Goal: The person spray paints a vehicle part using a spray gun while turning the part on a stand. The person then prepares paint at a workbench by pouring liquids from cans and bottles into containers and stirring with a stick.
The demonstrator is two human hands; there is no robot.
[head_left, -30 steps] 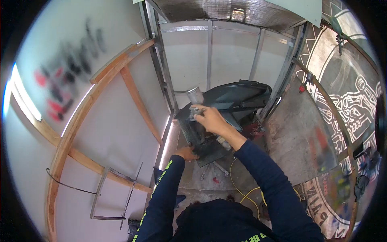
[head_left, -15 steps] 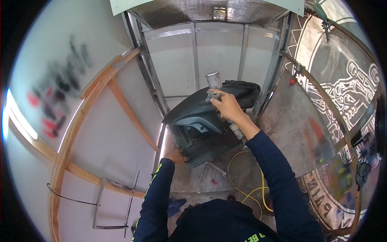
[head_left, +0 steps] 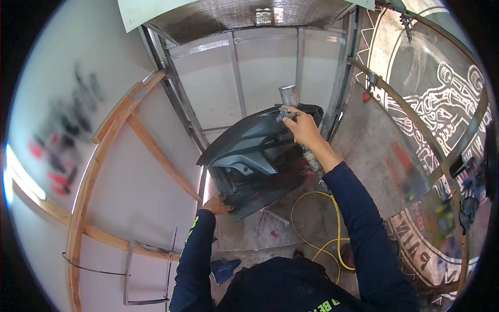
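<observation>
My right hand [head_left: 304, 129] is closed around a spray gun [head_left: 283, 114] with a metal cup [head_left: 289, 95] on top. The gun is above the right half of a dark grey curved body panel [head_left: 249, 138], apart from it as far as I can see. The panel rests on a dark flat board [head_left: 260, 197]. At the board's near left corner, my left hand [head_left: 217, 206] grips the edge, its thumb and fingertips partly showing. A hose fitting [head_left: 312, 160] hangs below my right hand.
A yellow air hose [head_left: 293, 216] loops across the floor at right. Wooden beams [head_left: 112, 125] line the left wall, with a metal frame [head_left: 127, 270] low down. A painted board [head_left: 442, 104] stands at right. A metal stand leg [head_left: 260, 223] shows below the board.
My right hand has carried the spray gun rightward along the panel. The view has shifted to the right. My left hand stays at the board's corner, its fingers now showing more.
</observation>
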